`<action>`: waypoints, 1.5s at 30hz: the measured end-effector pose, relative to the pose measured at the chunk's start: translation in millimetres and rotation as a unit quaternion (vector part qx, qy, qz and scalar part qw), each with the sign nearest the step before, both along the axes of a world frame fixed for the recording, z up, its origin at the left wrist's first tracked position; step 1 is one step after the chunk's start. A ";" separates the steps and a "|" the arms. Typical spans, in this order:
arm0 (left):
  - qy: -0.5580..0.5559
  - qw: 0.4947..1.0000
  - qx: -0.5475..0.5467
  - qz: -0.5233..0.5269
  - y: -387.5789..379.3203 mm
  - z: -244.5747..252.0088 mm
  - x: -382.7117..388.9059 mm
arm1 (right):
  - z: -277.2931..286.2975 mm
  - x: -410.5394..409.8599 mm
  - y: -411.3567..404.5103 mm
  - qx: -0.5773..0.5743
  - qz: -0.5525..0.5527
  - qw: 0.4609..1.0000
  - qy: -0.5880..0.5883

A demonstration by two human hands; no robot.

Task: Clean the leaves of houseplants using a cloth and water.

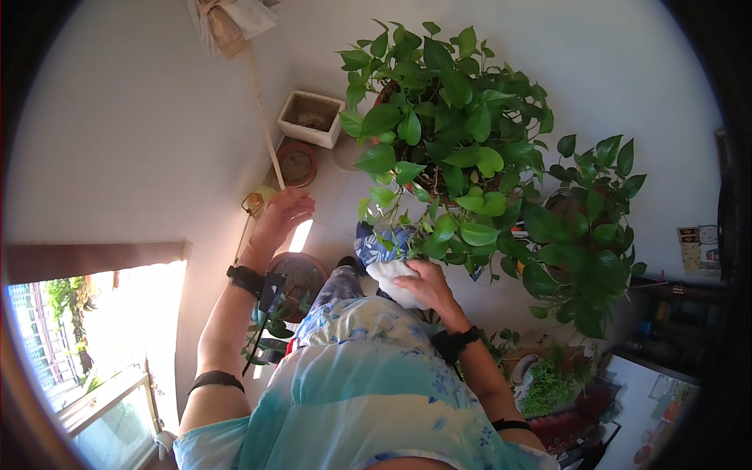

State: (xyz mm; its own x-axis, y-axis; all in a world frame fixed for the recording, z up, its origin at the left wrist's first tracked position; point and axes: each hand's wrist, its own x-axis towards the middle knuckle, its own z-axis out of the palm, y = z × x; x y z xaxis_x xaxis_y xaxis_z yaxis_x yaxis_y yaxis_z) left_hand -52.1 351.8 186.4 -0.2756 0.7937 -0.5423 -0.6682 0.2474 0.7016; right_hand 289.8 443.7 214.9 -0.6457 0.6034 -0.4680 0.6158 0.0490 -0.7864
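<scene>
My right hand (432,285) grips a crumpled white cloth (399,283) in front of my waist. The trailing leaves of a large potted pothos (452,129) hang just above that hand. Raised on the left side, my left hand (283,214) has its fingers loosely extended, and I see nothing in its grasp. A thin pale pole (264,120) slants down the wall corner, its lower part hidden by this hand; contact between them is unclear. Light cloth (232,26) is wrapped around the pole's upper end.
A white rectangular planter (311,120) and a round terracotta pot (296,164) stand in the corner. Near my left forearm sits another soil-filled pot (298,279). A second leafy plant (587,223) spreads at right. An open window (111,346) is at lower left.
</scene>
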 end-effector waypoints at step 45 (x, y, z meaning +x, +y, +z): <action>-0.210 0.955 0.211 -0.016 138.6 57.8 27.3 | 80.7 -184.0 104.3 0.434 -0.046 0.896 0.078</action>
